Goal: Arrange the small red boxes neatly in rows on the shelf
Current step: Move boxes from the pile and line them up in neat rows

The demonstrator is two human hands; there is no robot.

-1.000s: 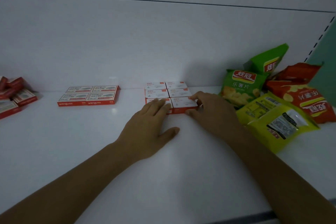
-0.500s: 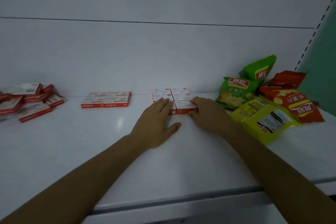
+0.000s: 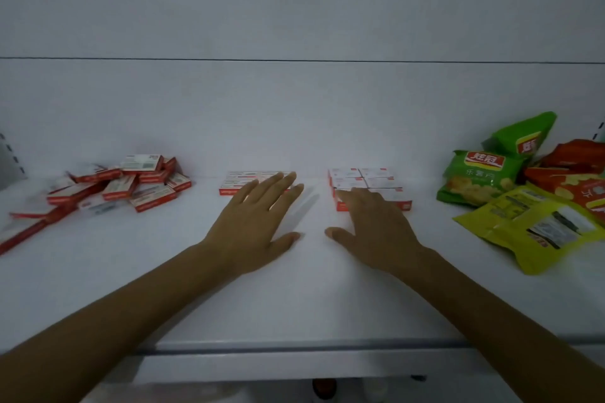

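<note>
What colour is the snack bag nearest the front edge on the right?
The snack bag is yellow with a pale label; head view.

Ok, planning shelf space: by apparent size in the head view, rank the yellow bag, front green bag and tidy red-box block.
1. Yellow bag, though nearest and cut off.
2. Front green bag and red-box block: look about alike.

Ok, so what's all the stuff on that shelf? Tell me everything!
loose boxes: many, red and white, piled at left.
flat block: count partly hidden, red and white, middle.
tidy block: six, red and white, right of middle.
green bags: two, green, far right.
red bags: at least two, red, far right.
yellow bag: at least one, yellow, front right.
shelf: one, white, under everything.
left grip: one, bare hand, fingers spread, mid-shelf.
right grip: one, bare hand, fingertips on tidy block.
</note>
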